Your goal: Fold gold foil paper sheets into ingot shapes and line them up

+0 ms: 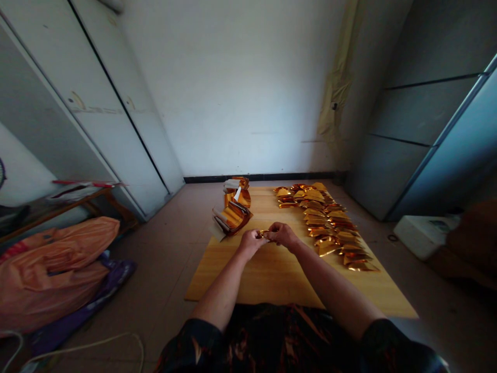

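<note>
Both my hands meet over the middle of a light wooden table (233, 264). Between them is a small piece of shiny gold foil paper (262, 234), mostly covered by my fingers. My left hand (250, 243) pinches its left side, and my right hand (282, 234) closes on its right side. Beyond my left hand lie curled stacks of gold foil sheets (235, 215) at the table's left edge. To the right of my right hand, folded gold foil pieces (316, 217) stand in rows, several of them overlapping.
A white wall (240, 93) rises behind the table. Grey cabinets (97, 88) stand at left, and a fridge-like grey unit (423, 114) at right. Orange plastic bags (66, 269) and a cable (116, 336) lie on the left. A white box (421, 235) sits on the right floor.
</note>
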The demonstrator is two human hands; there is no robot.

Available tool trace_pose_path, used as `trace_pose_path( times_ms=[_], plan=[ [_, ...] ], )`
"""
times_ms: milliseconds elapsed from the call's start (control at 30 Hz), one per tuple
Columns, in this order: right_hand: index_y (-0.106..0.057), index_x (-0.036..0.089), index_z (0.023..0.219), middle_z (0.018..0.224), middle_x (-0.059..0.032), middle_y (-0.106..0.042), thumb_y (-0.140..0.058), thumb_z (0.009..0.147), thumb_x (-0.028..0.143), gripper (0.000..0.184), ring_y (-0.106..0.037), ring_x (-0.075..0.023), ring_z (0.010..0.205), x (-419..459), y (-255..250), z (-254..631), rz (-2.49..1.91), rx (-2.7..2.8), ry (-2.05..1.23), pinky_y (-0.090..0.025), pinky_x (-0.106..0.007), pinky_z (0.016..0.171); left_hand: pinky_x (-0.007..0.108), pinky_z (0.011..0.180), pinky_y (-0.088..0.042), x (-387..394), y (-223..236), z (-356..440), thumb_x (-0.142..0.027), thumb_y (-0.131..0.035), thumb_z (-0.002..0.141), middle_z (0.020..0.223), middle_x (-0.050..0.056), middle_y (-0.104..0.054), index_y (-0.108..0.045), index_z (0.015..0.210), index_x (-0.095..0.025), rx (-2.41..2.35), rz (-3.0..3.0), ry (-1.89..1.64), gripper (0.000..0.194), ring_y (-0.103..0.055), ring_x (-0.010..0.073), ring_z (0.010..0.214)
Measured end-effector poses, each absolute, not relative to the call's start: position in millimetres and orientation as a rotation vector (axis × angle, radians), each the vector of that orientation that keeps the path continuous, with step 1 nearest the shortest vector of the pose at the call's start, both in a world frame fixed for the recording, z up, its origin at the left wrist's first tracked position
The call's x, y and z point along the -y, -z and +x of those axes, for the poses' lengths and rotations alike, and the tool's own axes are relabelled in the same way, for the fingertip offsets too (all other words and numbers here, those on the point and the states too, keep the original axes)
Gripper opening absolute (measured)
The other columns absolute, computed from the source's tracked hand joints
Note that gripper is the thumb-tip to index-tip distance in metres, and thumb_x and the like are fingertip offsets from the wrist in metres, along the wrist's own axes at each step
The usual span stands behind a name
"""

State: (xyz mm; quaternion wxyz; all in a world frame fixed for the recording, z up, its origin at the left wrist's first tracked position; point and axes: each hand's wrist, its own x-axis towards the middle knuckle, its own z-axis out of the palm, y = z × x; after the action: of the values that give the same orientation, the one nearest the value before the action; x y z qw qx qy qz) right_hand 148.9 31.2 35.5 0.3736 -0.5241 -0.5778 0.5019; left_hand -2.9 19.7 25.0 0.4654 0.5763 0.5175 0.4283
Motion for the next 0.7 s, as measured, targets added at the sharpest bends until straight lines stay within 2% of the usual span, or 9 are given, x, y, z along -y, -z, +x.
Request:
trace_pose_path(
  times_ms=[167,300,467,600,700],
  plan=[
    [-0.056,0.019,0.064,0.051,0.0049,-0.053,-0.076,0.057,0.035,0.027,-0.044,-0.0079,0.047,-32,-35,149,-1.406,1.544,-1.130,-0.034,-0.020,0.045,0.019,0.046,-0.027,-18,-31,-6,-0.030,-0.077,0.052,0.050,-0.005,-0.052,-0.065,0.065,-0.012,-1.222,1.439,-0.986,0.025,-0.039,0.0067,0.049],
    [-0.055,0.020,0.064,0.061,0.0036,-0.056,-0.075,0.057,0.036,0.027,-0.049,-0.0113,0.059,-33,-34,152,-1.417,1.631,-0.871,-0.036,-0.022,0.054,0.020,0.049,-0.034,-14,-34,-9,-0.027,-0.078,0.051,0.057,-0.002,-0.057,-0.066,0.074,-0.011,-1.025,1.277,-0.924,0.031,-0.045,0.0077,0.051],
    [-0.056,0.020,0.071,0.074,0.0008,-0.059,-0.072,0.062,0.039,0.027,-0.050,-0.0138,0.068,-33,-29,155,-1.390,1.741,-0.633,-0.039,-0.024,0.062,0.021,0.047,-0.037,-15,-33,-9,-0.045,-0.074,0.060,0.057,0.001,-0.057,-0.062,0.072,-0.011,-0.964,0.985,-0.924,0.038,-0.049,0.0078,0.047],
    [-0.055,0.021,0.075,0.077,0.0003,-0.058,-0.072,0.061,0.041,0.030,-0.050,-0.0145,0.071,-33,-26,155,-1.340,1.738,-0.637,-0.041,-0.026,0.066,0.020,0.045,-0.036,-18,-28,-8,-0.046,-0.072,0.066,0.055,0.000,-0.057,-0.059,0.073,-0.011,-1.020,0.980,-0.952,0.038,-0.049,0.0071,0.044],
    [-0.055,0.021,0.080,0.080,0.0010,-0.059,-0.076,0.055,0.036,0.036,-0.053,-0.0151,0.074,-33,-25,157,-1.236,1.653,-0.799,-0.043,-0.026,0.067,0.020,0.045,-0.036,-21,-23,-11,-0.046,-0.070,0.069,0.056,0.000,-0.058,-0.059,0.074,-0.012,-1.033,0.991,-0.965,0.036,-0.049,0.0069,0.043]
  ],
)
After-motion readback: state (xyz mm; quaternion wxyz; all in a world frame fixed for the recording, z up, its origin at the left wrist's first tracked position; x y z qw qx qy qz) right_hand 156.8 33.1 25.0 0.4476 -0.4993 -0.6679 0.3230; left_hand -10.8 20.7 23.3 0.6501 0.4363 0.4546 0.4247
